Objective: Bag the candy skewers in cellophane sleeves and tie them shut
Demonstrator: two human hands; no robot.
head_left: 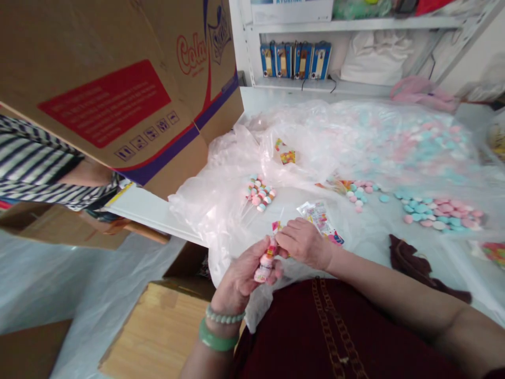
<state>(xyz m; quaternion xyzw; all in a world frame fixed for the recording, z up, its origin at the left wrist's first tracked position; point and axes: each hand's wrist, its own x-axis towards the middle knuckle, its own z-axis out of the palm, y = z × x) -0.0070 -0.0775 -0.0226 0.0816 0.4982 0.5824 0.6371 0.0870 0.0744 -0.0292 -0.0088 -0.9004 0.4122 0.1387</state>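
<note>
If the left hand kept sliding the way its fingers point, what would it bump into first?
Probably the right hand, which already touches the small pink-and-white candy packet that the left hand holds. Beyond lies the clear printed wrapper, though depth is hard to judge.

Big cardboard box [118,89] with red/purple print fills upper left, held up by a co-worker in a striped sleeve [35,168]; another wooden-coloured carton [161,331] sits low by the table edge. White table [145,210] carries crumpled clear plastic sheeting [315,137], a small pile of pink/blue/white candies [260,193] near its left side, larger loose pink and blue discs [437,213] at right, and a printed sachet [320,217] between them. Back shelf [300,83] holds a row of blue packs [295,59]; dark red cloth [410,258] lies at right.
</note>
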